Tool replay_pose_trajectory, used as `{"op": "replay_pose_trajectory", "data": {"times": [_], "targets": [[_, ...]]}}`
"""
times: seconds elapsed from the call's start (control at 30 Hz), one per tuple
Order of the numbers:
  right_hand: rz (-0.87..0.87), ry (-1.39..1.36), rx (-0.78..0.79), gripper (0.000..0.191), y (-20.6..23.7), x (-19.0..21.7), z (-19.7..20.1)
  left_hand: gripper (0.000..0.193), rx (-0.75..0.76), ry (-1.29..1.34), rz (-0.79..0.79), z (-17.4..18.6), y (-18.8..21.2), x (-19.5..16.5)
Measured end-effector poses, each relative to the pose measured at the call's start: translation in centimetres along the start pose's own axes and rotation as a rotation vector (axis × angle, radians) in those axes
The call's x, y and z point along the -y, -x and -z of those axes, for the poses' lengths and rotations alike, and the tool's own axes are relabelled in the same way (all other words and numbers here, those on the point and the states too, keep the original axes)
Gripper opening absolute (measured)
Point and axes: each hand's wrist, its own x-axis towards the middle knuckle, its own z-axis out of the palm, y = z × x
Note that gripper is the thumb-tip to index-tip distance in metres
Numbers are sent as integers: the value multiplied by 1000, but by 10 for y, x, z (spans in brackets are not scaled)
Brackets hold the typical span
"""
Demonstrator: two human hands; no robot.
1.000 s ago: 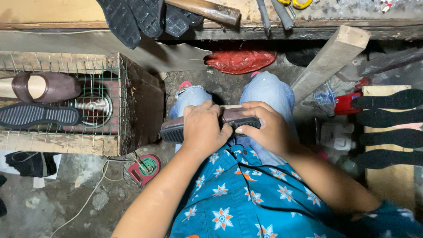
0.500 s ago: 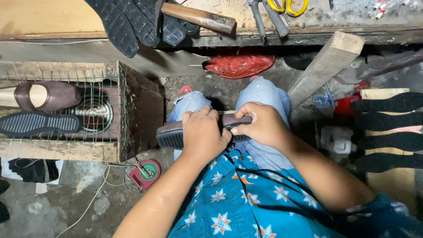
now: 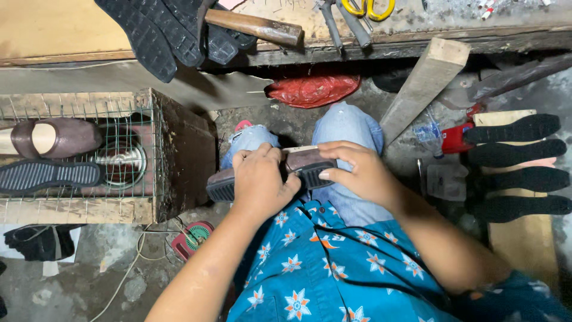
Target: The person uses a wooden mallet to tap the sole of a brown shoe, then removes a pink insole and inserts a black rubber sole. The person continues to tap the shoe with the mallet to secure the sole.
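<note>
Wedged between the wire-topped crate (image 3: 119,155) and leaning plank (image 3: 423,86), the left hand (image 3: 259,182) and right hand (image 3: 357,173) both clamp 1 dark shoe (image 3: 301,167), ribbed sole showing.

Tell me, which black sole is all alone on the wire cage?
The ribbed black sole below the brown shoe; the other soles lie stacked at right.

left hand (image 3: 257,182) grips shoe (image 3: 271,173) over lap, fingers (image 3: 253,156) curled on top | right hand (image 3: 357,173) holds shoe's other end | hammer (image 3: 253,27) and black soles (image 3: 155,30) on surface | soles (image 3: 512,128) on board at right
</note>
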Motion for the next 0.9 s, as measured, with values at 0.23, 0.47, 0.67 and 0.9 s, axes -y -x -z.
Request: {"op": "replay_pose_trajectory", "data": {"times": [0.23, 0.47, 0.67, 0.9], "targets": [[-23, 37, 41, 34, -11, 8, -1, 35, 71, -38, 81, 8, 0, -2], [41, 170, 75, 39, -8, 22, 4, 58, -138, 29, -37, 43, 42, 42], [239, 257, 111, 36, -34, 47, -27, 43, -192, 46, -98, 43, 64, 57], [375, 258, -6, 28, -49, 63, -66, 26, -194, 104, -88, 34, 66, 59]]}}
